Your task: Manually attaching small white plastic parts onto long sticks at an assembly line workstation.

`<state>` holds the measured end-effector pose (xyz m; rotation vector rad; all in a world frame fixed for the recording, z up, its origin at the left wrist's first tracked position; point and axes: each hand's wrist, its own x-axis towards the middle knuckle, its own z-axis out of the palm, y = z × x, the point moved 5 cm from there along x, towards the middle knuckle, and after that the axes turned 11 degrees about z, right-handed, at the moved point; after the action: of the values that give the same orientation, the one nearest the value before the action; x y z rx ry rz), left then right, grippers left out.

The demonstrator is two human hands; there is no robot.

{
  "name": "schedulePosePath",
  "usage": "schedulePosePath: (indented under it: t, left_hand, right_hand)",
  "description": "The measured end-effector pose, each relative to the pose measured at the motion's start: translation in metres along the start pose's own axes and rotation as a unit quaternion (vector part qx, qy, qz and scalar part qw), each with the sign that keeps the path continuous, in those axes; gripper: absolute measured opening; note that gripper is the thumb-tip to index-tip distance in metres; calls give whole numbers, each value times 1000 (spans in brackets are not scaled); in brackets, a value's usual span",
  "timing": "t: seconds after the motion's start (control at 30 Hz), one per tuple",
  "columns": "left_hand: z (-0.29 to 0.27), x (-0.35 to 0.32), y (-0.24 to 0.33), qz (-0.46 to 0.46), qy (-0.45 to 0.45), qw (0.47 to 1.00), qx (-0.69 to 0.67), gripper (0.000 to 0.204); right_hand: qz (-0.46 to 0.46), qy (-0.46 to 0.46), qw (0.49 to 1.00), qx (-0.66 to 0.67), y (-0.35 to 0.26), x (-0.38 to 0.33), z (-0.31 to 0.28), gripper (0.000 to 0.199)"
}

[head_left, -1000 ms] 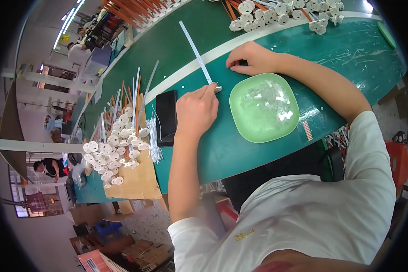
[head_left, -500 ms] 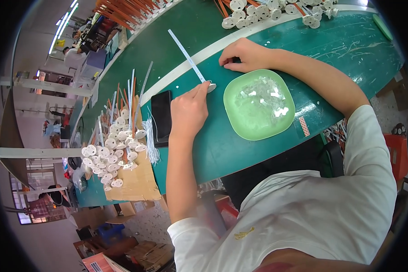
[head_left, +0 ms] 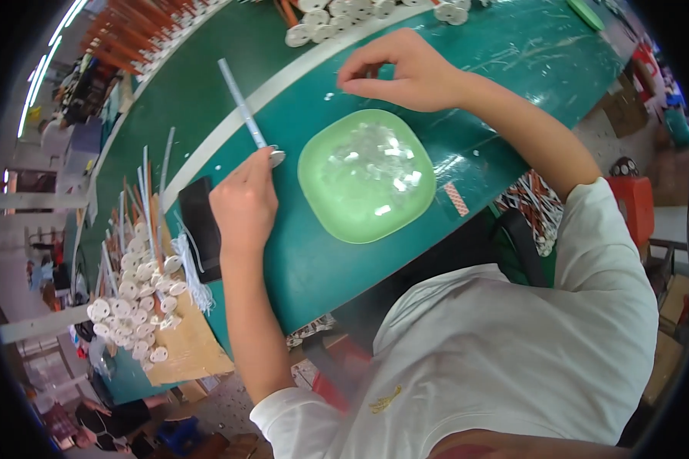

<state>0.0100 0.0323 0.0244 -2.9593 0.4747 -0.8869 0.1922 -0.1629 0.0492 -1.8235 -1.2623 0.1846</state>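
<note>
My left hand (head_left: 245, 203) is closed on the disc end of a pale, flat strip (head_left: 241, 103) with a round white disc (head_left: 278, 157) at its base. The strip slants up and away over the table. My right hand (head_left: 409, 73) is held beyond the plate, its fingers curled and the thumb and fingertips close together. Anything between them is too small to make out. Between my arms sits a green square plate (head_left: 325, 206) with rounded corners, holding small clear and white shiny pieces (head_left: 375, 157).
Left of my left hand lie a black phone (head_left: 199, 226) and a bundle of white cord (head_left: 194, 279). Farther left, several disc-ended strips (head_left: 138, 298) rest on cardboard (head_left: 195, 344). More white discs (head_left: 337, 19) lie at the far edge. A patterned strip (head_left: 457, 199) is right of the plate.
The whole view has swung, so the table appears farther left. My right hand has moved rightward relative to the plate and looks raised. My left hand keeps its hold on the strip.
</note>
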Motion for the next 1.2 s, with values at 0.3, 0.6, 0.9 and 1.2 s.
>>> schedulePosePath:
  t: [0.3,0.6,0.9,1.2]
  left_hand:
    - [9,-9,-5,-52,-32,997,-48,31]
    - [0,-4,0,-145,127,971,-141,22]
    - [-12,8,25,-113,148,972,-141,32]
    - [-21,7,27,-79,184,971,-134,28]
  right_hand:
    - [75,-179,978,-75,9,9,15,21]
    - [23,-86,986,-142,-19,19,38,21]
    - [-167,86,974,-127,-55,17,76,15]
    - [-201,105,973,-46,-54,12,71,8]
